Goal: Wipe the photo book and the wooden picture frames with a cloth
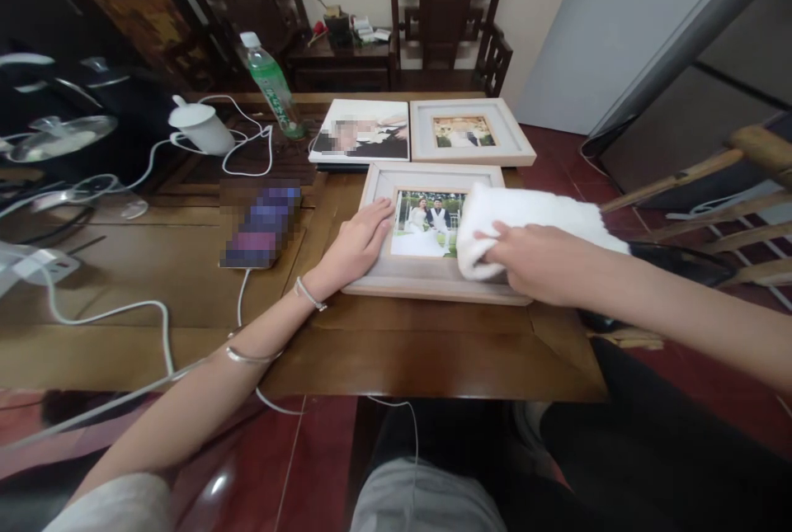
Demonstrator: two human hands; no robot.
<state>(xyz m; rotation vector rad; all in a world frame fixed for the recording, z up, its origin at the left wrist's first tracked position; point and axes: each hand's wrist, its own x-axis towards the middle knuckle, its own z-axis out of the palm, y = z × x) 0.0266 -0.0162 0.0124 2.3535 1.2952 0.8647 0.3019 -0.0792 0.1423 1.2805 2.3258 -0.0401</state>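
A light wooden picture frame [426, 289] with a small photo of two people lies flat on the brown table, near its front edge. On the frame's left side rests my left hand [362, 242], flat with its fingers stretched out. My right hand [532, 260] grips a folded white towel [544, 210], which lies on the frame's right side and covers part of it, including the photo's right edge. Behind it are a second wooden picture frame [520, 136] and a white-edged photo panel [327, 115], side by side.
On the left of the table [433, 359] are a phone [263, 227] on a white cable, a lidded white cup [201, 126], a green-labelled bottle [272, 87], a glass [120, 198] and a power strip [37, 268]. Dark carved chairs [442, 12] stand behind; a wooden chair [711, 185] is at right.
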